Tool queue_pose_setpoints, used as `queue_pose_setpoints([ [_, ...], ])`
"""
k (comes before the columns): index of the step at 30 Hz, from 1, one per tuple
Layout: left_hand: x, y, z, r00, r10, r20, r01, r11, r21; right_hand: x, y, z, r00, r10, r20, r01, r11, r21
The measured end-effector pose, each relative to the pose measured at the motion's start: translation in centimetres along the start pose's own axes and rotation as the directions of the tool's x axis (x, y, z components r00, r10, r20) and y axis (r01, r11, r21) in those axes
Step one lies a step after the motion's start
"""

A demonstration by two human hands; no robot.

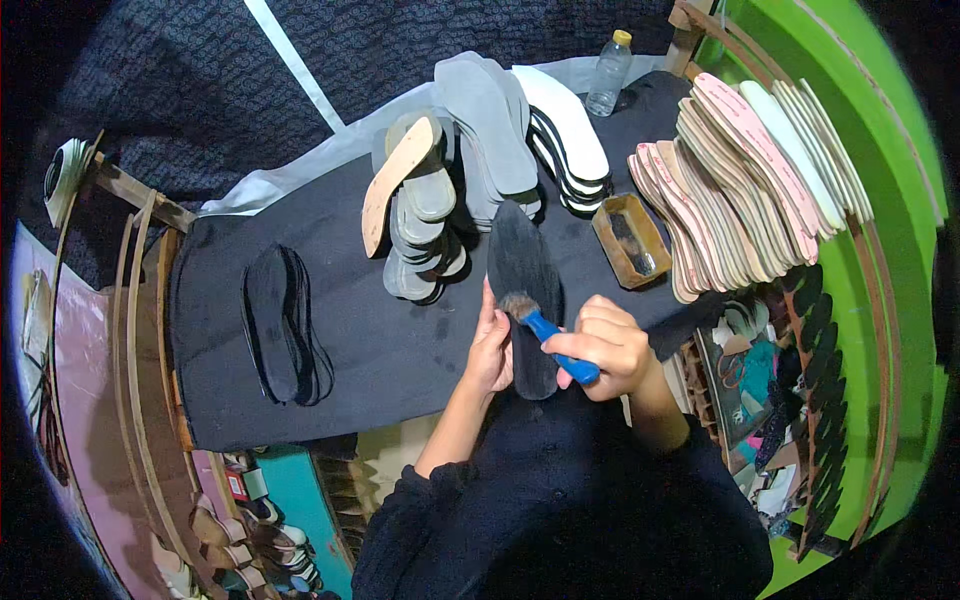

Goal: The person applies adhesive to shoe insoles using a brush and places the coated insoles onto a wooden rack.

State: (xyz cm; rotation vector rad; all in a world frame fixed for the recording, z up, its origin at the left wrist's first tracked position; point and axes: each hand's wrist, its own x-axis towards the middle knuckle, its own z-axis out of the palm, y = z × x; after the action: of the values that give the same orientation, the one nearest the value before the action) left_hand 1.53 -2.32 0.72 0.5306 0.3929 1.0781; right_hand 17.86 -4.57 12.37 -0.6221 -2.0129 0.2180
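Observation:
A black shoe sole (537, 370) is held up in front of me over the near edge of the table. My left hand (490, 345) grips its left edge, thumb and fingers closed around it. In my right hand (610, 350) is a brush (545, 328) with a blue handle, the fist wrapped round it. The bristles rest against the middle of the sole's surface. Beyond the sole lie stacked grey soles (487, 120). An open box-shaped container (632, 240), yellowish and dark inside, stands to the right of the sole.
Black soles (278, 325) are piled at the left of the dark-covered table (390, 375). Grey soles with a tan one (398, 180) on top, white-topped soles (570, 120) and a clear bottle (609, 75) stand farther back. Rows of beige and pink insoles (735, 180) fill the right.

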Motion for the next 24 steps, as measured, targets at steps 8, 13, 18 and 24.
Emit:
queue_pose_setpoints([
  [8, -0.2, 0.2, 0.5, 0.999, -0.051, 0.017, 0.052, 0.993, -0.109, 0.9, 1.0, 1.0, 0.997, 0.014, -0.076, -0.026, 0.986, -0.165],
  [13, 0.0, -0.1, -0.7, 1.0, 0.025, -0.002, -0.024, 0.991, -0.13, 0.5, 0.3, 0.1, 0.995, 0.06, 0.086, -0.06, 0.998, -0.006],
  [18, -0.1, 0.2, 0.3, 0.994, -0.011, 0.113, 0.047, 0.945, -0.324, 1.0, 0.9, 0.2, 0.989, 0.08, -0.127, -0.087, 0.995, -0.052],
  [24, -0.2, 0.3, -0.3, 0.997, -0.026, 0.067, 0.031, 0.996, -0.087, 1.2, 1.3, 0.8, 0.999, 0.041, 0.003, -0.04, 0.987, -0.154],
])
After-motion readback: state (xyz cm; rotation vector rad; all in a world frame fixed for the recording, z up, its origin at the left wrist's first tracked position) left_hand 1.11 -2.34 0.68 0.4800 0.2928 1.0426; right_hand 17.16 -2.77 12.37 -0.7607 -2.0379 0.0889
